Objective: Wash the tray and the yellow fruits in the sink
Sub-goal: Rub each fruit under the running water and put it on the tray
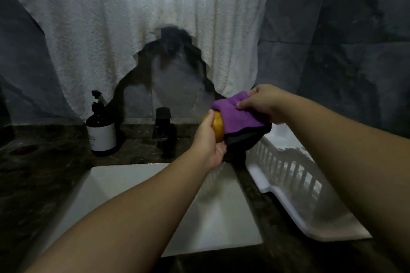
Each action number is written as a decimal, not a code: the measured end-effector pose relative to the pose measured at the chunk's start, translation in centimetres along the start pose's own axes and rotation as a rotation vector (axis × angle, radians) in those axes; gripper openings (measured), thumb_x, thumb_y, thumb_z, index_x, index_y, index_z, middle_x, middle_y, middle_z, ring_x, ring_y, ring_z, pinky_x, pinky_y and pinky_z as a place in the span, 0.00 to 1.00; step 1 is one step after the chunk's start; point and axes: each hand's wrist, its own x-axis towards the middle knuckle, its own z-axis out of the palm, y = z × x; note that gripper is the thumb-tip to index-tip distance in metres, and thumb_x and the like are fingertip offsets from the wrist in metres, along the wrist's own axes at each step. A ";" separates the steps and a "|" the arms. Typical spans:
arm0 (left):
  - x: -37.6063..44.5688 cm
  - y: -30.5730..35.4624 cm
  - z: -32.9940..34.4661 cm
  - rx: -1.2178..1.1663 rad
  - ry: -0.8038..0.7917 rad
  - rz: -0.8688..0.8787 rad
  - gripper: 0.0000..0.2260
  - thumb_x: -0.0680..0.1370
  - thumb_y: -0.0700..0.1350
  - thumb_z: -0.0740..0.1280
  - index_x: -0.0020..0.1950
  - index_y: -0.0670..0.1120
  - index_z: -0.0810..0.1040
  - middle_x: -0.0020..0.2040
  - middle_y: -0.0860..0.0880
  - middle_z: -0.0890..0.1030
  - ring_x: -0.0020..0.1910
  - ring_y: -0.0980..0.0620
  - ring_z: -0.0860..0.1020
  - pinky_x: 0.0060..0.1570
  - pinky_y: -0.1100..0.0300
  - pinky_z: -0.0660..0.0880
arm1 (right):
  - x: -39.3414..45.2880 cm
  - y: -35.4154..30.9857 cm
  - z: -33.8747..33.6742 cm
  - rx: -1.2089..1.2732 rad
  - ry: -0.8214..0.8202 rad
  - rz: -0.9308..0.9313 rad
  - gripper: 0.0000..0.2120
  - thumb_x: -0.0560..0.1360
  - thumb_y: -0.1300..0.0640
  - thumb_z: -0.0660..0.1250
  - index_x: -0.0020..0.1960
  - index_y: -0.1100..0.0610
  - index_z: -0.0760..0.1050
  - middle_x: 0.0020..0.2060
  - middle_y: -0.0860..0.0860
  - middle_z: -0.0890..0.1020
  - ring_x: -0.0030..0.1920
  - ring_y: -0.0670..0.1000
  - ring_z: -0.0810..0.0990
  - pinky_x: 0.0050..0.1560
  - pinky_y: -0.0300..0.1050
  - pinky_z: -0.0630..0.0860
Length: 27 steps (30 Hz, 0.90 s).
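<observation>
Head view: my left hand [209, 139] cups a yellow fruit [217, 126] above the sink's [124, 184] far right corner, my right hand [261, 102] pinching a purple cloth [235, 115] draped against it, white tray [288, 175] on the worktop [44, 173] right of the sink.

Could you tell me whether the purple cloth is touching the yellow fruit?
Touching. The head view shows the purple cloth lying against the yellow fruit, no gap between them.

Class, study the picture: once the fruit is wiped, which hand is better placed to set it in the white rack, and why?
Probably the left hand: it already grips the yellow fruit. The right hand holds the purple cloth, though it is nearer the white rack.
</observation>
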 end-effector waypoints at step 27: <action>3.5 2.1 -0.5 0.331 0.086 0.074 0.20 0.73 0.60 0.78 0.58 0.56 0.75 0.60 0.48 0.78 0.54 0.50 0.80 0.37 0.61 0.80 | 6.4 2.6 -2.9 -0.686 0.145 -0.020 0.16 0.83 0.61 0.60 0.68 0.66 0.76 0.63 0.64 0.78 0.63 0.64 0.77 0.61 0.52 0.73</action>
